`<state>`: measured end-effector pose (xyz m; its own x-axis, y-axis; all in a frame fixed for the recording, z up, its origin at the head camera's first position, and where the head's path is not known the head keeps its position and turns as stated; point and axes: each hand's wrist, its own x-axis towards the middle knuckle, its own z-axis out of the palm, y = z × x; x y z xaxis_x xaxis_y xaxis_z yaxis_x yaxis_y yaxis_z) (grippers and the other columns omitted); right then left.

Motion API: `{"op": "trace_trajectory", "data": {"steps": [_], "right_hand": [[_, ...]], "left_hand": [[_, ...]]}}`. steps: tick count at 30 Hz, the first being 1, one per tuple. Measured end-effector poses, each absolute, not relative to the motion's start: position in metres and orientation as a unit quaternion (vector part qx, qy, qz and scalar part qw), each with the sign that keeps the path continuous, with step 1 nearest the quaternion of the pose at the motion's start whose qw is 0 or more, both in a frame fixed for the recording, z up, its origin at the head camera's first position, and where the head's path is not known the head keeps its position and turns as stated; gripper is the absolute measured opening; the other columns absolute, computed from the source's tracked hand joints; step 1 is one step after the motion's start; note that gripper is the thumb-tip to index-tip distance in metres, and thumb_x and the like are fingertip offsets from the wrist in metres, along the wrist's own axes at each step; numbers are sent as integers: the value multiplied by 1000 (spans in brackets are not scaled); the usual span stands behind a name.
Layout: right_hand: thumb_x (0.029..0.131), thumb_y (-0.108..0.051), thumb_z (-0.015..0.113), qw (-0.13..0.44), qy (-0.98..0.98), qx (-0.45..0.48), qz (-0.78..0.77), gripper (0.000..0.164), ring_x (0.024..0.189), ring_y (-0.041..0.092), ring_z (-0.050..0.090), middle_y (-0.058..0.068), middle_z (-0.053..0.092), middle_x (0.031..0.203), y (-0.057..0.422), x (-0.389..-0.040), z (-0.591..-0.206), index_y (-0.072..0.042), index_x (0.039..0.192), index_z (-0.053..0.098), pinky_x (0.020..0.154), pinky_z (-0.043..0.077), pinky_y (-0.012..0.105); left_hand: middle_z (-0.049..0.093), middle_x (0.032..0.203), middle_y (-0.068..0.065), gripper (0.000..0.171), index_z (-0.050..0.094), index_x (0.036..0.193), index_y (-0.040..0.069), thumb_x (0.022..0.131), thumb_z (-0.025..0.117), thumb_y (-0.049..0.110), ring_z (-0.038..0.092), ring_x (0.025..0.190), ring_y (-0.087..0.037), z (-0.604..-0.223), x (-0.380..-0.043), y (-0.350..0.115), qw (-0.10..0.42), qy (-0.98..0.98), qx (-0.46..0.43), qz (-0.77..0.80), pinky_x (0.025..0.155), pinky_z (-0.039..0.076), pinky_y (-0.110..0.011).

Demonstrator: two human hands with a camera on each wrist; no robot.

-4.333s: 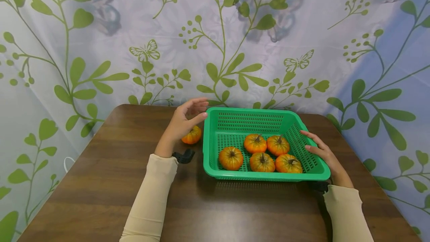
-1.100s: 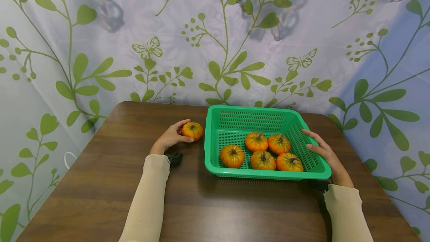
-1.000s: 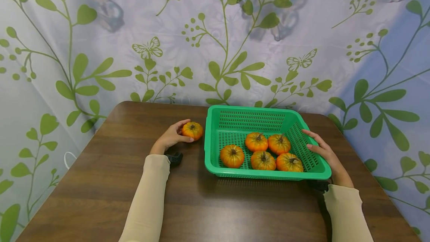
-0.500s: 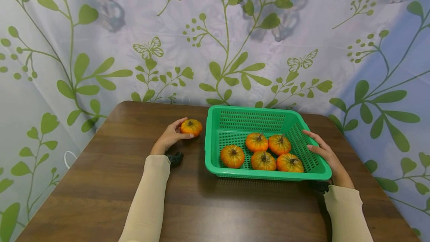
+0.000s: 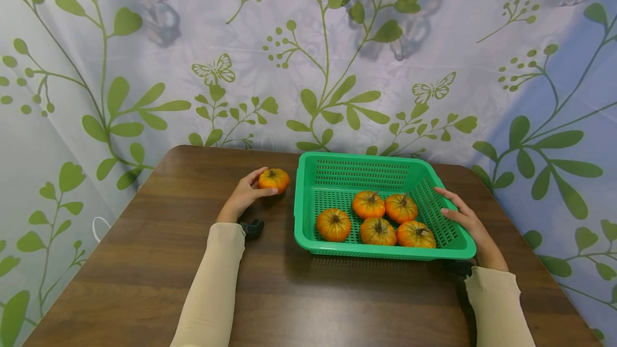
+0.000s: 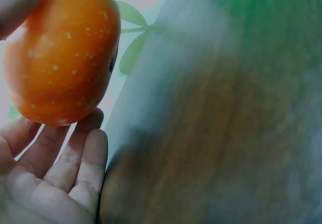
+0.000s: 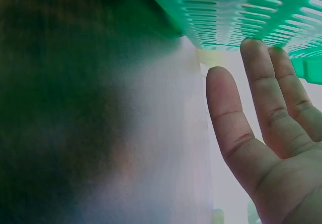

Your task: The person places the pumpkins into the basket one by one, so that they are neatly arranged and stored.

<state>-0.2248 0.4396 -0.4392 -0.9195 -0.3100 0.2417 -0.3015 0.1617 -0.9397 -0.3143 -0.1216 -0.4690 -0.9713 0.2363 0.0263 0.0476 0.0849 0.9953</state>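
Between thumb and fingers, my left hand (image 5: 243, 197) holds a small orange pumpkin (image 5: 273, 180) just left of the basket. In the left wrist view the pumpkin (image 6: 63, 55) fills the upper left, fingertips under its lower side, and it seems raised off the table. At its right side, the green plastic basket (image 5: 366, 251) is held by my right hand (image 5: 474, 226), with thumb and index finger over the rim. From the right wrist view, other fingers (image 7: 261, 88) reach up against the slotted outer wall. Several similar pumpkins (image 5: 333, 225) lie inside the basket.
The brown wooden table (image 5: 159, 261) carries the basket near its back edge. Behind it hangs a leaf-and-butterfly patterned curtain (image 5: 308, 58). Dark wrist devices (image 5: 253, 228) sit under both wrists. A white cable loop (image 5: 99, 227) shows beyond the table's left edge.
My left hand has come off the basket's left side and taken hold of the loose pumpkin, which has risen slightly. My right hand and the basket have stayed put.
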Motion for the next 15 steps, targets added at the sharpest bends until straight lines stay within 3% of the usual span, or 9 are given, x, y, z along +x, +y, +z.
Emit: {"op": "trace_trajectory", "data": {"steps": [10, 15], "right_hand": [[112, 0, 41, 5, 757, -197, -623, 61, 117, -1, 61, -19, 34, 151, 440, -224, -440, -35, 161, 49, 86, 56, 18], [112, 0, 41, -5, 773, -201, -602, 61, 123, -5, 55, -21, 33, 151, 440, -226, -439, -34, 162, 47, 89, 51, 14]], "left_hand": [[36, 170, -26, 86, 30, 169, -3, 98, 78, 6, 39, 154, -42, -462, -314, -118, 31, 743, 80, 664, 129, 29, -52], [36, 170, -25, 86, 30, 169, -1, 97, 78, 3, 38, 155, -41, -456, -314, -117, 11, 741, 85, 666, 129, 30, -50]]}}
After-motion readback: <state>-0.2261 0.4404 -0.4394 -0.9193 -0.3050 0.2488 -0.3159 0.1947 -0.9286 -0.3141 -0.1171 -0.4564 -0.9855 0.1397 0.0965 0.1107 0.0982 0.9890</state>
